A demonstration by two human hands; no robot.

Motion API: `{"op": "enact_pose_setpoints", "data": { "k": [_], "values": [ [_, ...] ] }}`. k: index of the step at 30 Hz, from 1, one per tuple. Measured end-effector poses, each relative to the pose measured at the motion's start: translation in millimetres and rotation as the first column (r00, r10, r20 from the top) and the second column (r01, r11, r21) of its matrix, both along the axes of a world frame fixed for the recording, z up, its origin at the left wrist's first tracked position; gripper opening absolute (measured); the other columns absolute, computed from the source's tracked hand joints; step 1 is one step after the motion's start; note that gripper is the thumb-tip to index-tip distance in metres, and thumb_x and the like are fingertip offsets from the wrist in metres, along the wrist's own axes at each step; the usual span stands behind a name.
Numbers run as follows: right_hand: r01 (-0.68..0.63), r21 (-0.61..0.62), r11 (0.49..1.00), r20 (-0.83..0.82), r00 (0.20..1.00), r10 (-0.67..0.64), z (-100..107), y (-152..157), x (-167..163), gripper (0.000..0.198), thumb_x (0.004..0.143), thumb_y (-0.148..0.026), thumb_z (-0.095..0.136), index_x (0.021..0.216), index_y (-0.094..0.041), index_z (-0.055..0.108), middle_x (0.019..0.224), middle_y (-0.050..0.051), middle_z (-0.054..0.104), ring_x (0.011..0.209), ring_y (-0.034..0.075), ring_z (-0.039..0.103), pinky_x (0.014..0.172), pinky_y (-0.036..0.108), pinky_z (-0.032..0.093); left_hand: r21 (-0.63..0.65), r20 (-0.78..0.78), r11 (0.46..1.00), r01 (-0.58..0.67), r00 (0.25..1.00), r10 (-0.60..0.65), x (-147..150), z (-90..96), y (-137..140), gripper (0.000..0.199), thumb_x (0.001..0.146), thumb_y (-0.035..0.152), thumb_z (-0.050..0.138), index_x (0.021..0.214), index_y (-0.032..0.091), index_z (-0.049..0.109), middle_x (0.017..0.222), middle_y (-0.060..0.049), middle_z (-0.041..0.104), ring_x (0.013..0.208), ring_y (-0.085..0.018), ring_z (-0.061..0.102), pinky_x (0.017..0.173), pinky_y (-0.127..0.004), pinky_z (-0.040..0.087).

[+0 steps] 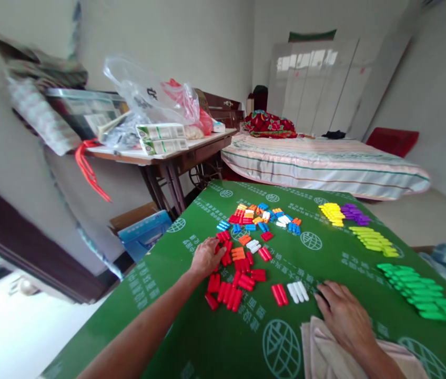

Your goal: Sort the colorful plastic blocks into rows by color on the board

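Note:
My left hand (206, 259) is over the left edge of a loose spread of red plastic pieces (230, 296), small rounded sticks joined side by side. Its thumb and fingers close around a red piece at the pile's edge, partly hidden by the hand. My right hand (343, 315) rests palm down, fingers loosely bent and nothing visible in them. Just left of its fingertips lie a white plastic piece (297, 292) and a red pair (280, 295). Under the right wrist is a folded beige cloth (317, 345). Orange pieces (238, 253) lie among the red ones.
Mixed blue, orange, white and red pieces (262, 216) lie farther back on the green table (191, 326). Sorted groups stand at right: yellow (331, 214), purple (355, 213), yellow-green (373, 241) and green (422, 292). Beyond are a cluttered desk (203, 142) and a bed (317, 160).

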State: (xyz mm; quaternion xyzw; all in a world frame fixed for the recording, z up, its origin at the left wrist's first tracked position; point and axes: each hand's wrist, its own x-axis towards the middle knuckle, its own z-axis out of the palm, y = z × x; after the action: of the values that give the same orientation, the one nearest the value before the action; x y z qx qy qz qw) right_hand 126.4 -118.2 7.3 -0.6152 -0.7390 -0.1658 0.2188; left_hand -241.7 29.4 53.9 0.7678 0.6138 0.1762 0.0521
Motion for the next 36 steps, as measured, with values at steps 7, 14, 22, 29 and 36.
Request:
{"op": "enact_pose_setpoints", "data": {
  "k": [7,14,22,29,36],
  "values": [
    [0.013,-0.01,1.0,0.001,1.0,-0.013,3,-2,0,0.025,0.091,-0.033,0.047,0.096,-0.02,0.067,0.102,0.009,0.068,0.095,0.024,0.059,0.085,0.035,0.047,0.046,0.043,0.999,-0.026,0.999,0.024,11,-16.3,-19,0.039,0.087,0.04,0.055,0.118,0.018,0.055,0.128,-0.009,0.054,0.118,-0.024,0.052,0.099,-0.051,0.043],
    [0.03,-0.023,0.999,-0.043,0.999,-0.031,7,-1,-4,0.023,0.09,-0.031,0.049,0.097,-0.019,0.068,0.101,0.008,0.068,0.094,0.024,0.059,0.085,0.035,0.047,0.078,0.092,0.997,-0.015,0.996,0.007,19,-23.8,-34,0.046,0.086,0.043,0.048,0.122,0.014,0.056,0.132,-0.016,0.055,0.129,-0.028,0.046,0.109,-0.047,0.035],
    [0.065,-0.041,0.997,-0.062,0.996,-0.068,17,0,-10,0.021,0.091,-0.026,0.047,0.094,-0.021,0.067,0.1,0.008,0.067,0.094,0.022,0.058,0.081,0.033,0.046,0.128,0.151,0.989,0.072,0.984,-0.091,29,-22.9,-45,0.05,0.084,0.048,0.047,0.123,0.018,0.056,0.133,-0.012,0.056,0.129,-0.028,0.047,0.108,-0.047,0.04],
    [0.072,-0.04,0.997,-0.088,0.993,-0.076,18,1,-11,0.021,0.091,-0.025,0.047,0.095,-0.021,0.067,0.101,0.007,0.067,0.094,0.021,0.058,0.084,0.033,0.045,0.148,0.162,0.984,0.1,0.979,-0.124,25,-11.1,-58,0.05,0.084,0.052,0.046,0.12,0.021,0.059,0.133,-0.01,0.057,0.129,-0.027,0.047,0.108,-0.046,0.04],
    [0.083,-0.07,0.994,-0.092,0.992,-0.089,22,2,-12,0.021,0.091,-0.024,0.047,0.095,-0.02,0.068,0.102,0.008,0.067,0.095,0.022,0.057,0.085,0.032,0.045,0.143,0.133,0.978,0.152,0.976,-0.171,7,-9.5,-87,0.056,0.079,0.057,0.053,0.128,0.03,0.053,0.139,-0.007,0.051,0.133,-0.029,0.042,0.108,-0.049,0.041]
  ]
}}
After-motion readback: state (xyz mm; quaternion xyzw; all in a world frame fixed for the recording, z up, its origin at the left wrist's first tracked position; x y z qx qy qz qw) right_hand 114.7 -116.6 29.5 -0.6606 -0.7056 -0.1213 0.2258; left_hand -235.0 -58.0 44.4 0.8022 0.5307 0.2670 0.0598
